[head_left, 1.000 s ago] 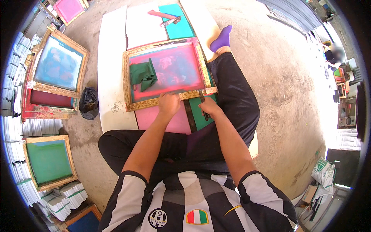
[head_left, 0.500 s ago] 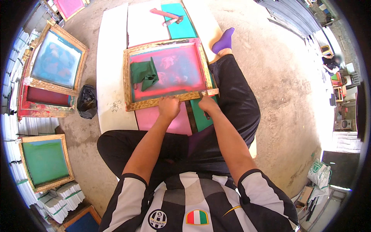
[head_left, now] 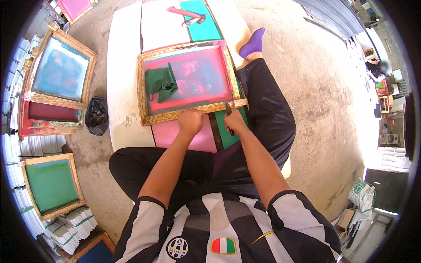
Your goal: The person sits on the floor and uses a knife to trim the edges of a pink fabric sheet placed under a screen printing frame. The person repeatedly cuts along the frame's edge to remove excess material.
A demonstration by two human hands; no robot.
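Note:
A wooden screen-printing frame point(head_left: 145, 115) lies before me, its mesh point(head_left: 199, 81) stained pink and blue. My left hand point(head_left: 191, 122) is closed on the middle of its near rail, fingertips hidden from view. In my right hand point(head_left: 235, 121) is a dark pliers-like tool point(head_left: 228, 108). Its head stands upright against the near rail, close to the right corner, and its handle ends show below my fist. A crumpled dark green cloth point(head_left: 161, 83) rests on the left part of the mesh.
Beyond the frame, a hammer point(head_left: 193, 18) lies on a turquoise panel point(head_left: 206, 33) on the white board point(head_left: 123, 87). More screen frames point(head_left: 61, 72) lean at the left, beside a black plastic bag point(head_left: 97, 116). My right leg point(head_left: 267, 105) stretches along the frame's right side.
My right hand has turned the tool more upright, and its head has moved slightly left along the near rail. The left hand keeps its place on the frame.

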